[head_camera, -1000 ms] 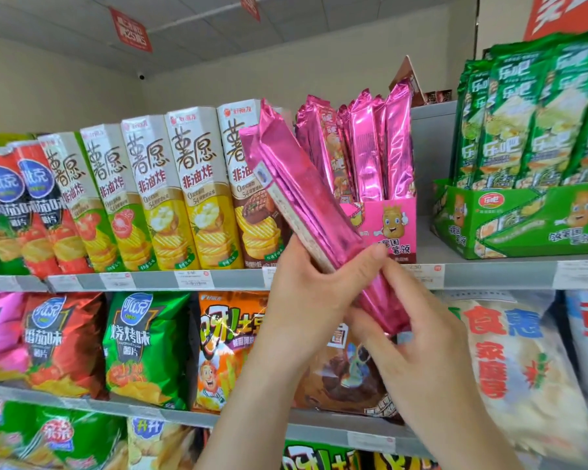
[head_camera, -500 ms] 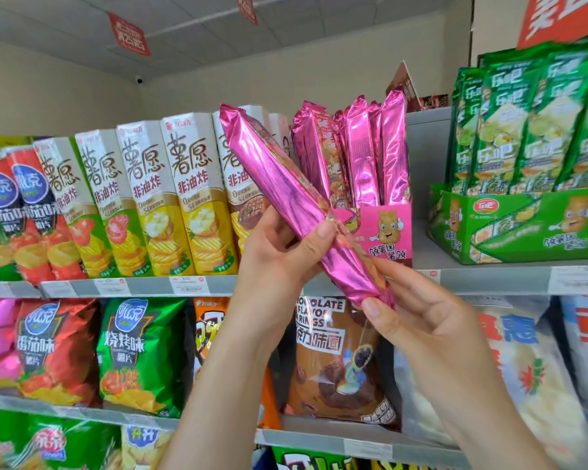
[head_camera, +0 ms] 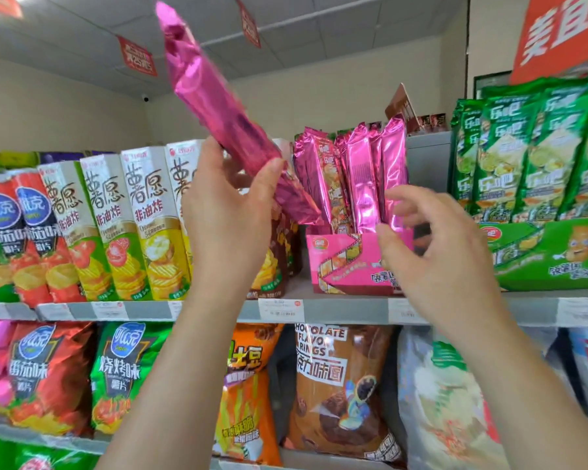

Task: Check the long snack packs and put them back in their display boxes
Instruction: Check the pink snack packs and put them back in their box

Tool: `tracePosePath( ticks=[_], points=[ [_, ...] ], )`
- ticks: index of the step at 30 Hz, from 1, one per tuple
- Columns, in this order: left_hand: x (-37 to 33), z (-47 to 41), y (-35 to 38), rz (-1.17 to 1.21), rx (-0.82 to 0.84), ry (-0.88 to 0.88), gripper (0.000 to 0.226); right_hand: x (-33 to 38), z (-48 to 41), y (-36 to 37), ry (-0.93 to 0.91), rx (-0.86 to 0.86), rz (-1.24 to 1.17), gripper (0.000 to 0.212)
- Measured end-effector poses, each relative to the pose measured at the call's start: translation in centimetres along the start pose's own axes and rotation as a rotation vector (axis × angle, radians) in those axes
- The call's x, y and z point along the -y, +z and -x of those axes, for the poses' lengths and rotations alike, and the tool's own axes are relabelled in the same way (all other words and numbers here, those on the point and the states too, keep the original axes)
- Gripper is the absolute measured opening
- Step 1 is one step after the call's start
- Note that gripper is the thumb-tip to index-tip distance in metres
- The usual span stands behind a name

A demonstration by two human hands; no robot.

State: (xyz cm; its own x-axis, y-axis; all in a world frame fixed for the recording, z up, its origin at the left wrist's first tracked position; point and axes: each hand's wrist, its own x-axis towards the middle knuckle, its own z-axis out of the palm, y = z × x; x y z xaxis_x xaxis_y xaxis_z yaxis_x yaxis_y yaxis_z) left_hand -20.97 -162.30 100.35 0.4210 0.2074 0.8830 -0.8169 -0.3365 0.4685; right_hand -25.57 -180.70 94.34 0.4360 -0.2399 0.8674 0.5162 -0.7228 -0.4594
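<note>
Nearest to me are two bare forearms reaching up at the shelves. The left hand (head_camera: pixel 228 212) grips a long pink pack (head_camera: pixel 214 106) round its lower part, thumb curled across the front and fingers wrapped behind. The pack is held in the air, tilted, its top end leaning up and to the left toward the ceiling. Its bottom end points down at the left side of the pink box (head_camera: pixel 343 266); whether that end touches anything in the box I cannot tell. The right hand (head_camera: pixel 431 252) holds nothing: its fingers are spread and loosely bent, hovering just in front of the box's right half, a bit blurred.

The pink box sits on the upper shelf (head_camera: pixel 353 310), open at the top, with a handful of standing packs (head_camera: pixel 360 174) of the same pink foil upright inside it, pressed side by side. Just to its right is a larger green box (head_camera: pixel 550 252) filled with a row of green packs (head_camera: pixel 530 147), also standing. To the left of the pink box a line of tall cartons (head_camera: pixel 140 225) stands along the same shelf. On the shelf below, bags (head_camera: pixel 340 395) of snacks stand in a row. Farther back, red signs (head_camera: pixel 136 56) hang from the ceiling
</note>
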Motion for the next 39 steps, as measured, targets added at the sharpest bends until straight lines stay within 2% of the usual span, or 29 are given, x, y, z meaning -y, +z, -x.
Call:
tracePosePath(
  ticks=[5,7,10,13,16,18,20,24,27,30,34,36,39],
  points=[
    [0.4,-0.7,3.2,-0.283,0.113,0.077,0.037,-0.9,-2.8,0.6,-0.002,0.086,0.238,0.042],
    [1.1,-0.6,3.7,-0.362,0.134,0.093,0.036,-0.7,-3.7,1.2,-0.062,0.1,0.283,0.042],
    [1.8,-0.4,3.9,-0.339,0.14,0.06,0.038,0.3,-6.3,2.7,-0.188,0.108,0.323,0.039],
    [1.6,-0.3,4.2,-0.343,0.152,0.045,0.039,0.9,-10.2,4.6,-0.277,0.166,0.497,0.044],
    [1.3,-0.3,4.0,-0.331,0.18,0.048,0.042,1.1,-13.5,6.0,-0.279,0.301,0.653,0.054],
    [1.4,-0.6,3.8,-0.346,0.177,0.058,0.045,1.4,-15.0,6.7,-0.253,0.443,0.704,0.05],
    [1.3,-0.8,3.8,-0.357,0.173,0.08,0.046,1.3,-15.6,6.5,-0.223,0.499,0.655,0.044],
    [1.0,-1.5,4.4,-0.354,0.198,0.109,0.049,0.6,-15.2,4.4,-0.183,0.435,0.51,0.058],
    [0.8,-1.9,5.2,-0.383,0.241,0.117,0.047,0.4,-15.3,2.7,-0.184,0.421,0.448,0.054],
    [0.9,-1.8,6.2,-0.473,0.391,0.102,0.047,0.3,-15.0,2.0,-0.196,0.416,0.301,0.05],
    [2.3,-1.3,6.7,-0.642,0.617,-0.022,0.027,-0.2,-14.1,2.5,-0.202,0.388,0.198,0.045],
    [2.8,-0.9,6.7,-0.726,0.611,0.028,0.026,-0.3,-13.5,2.7,-0.219,0.34,0.183,0.045],
    [2.8,-0.5,7.1,-0.807,0.567,0.122,0.024,-0.4,-12.5,2.9,-0.247,0.233,0.303,0.056]
  ],
)
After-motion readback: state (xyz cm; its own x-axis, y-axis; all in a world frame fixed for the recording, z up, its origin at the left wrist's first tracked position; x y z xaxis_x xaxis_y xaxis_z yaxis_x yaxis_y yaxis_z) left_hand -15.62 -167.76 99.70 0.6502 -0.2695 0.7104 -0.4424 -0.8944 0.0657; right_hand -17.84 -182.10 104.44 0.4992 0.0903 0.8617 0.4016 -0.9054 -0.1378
